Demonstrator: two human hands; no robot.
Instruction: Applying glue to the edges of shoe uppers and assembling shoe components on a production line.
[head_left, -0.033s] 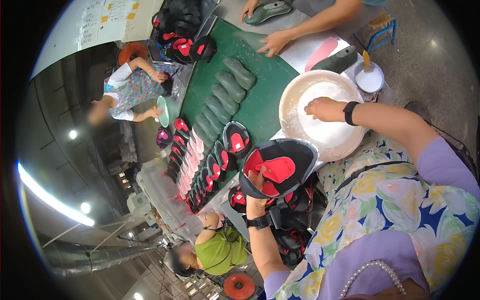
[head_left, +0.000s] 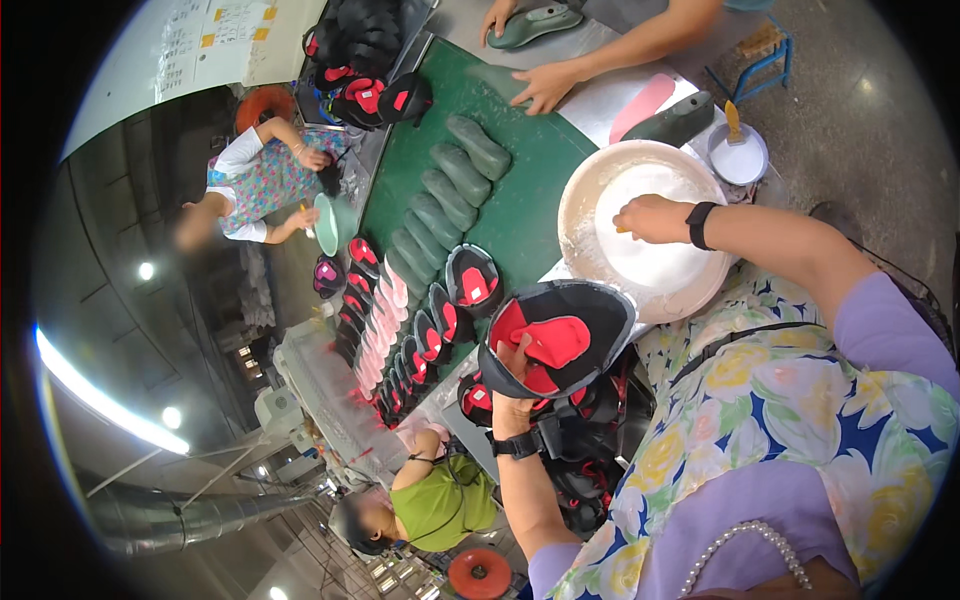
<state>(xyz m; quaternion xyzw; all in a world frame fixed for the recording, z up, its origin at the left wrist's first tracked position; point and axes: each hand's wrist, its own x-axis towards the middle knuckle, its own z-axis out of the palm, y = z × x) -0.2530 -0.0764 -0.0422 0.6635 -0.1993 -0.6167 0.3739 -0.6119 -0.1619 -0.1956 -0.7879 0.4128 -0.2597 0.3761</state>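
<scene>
My left hand grips a black shoe upper with a red lining, its open side facing up and the thumb inside. Over the wide cream tub is my right hand, fingers closed on a brush; only a bit of its orange handle shows, and its bristles are hidden. White paste fills the tub's middle. Beside the held upper, another black and red upper stands on the green bench.
Green shoe lasts line the green bench top, with pink insoles and more uppers beyond. A small pail holds another brush. Across the bench, a co-worker's hand rests near a last.
My right hand has shifted slightly to the right over the tub. The co-worker's hand across the bench has moved a little left. The shoe upper in my left hand looks unmoved.
</scene>
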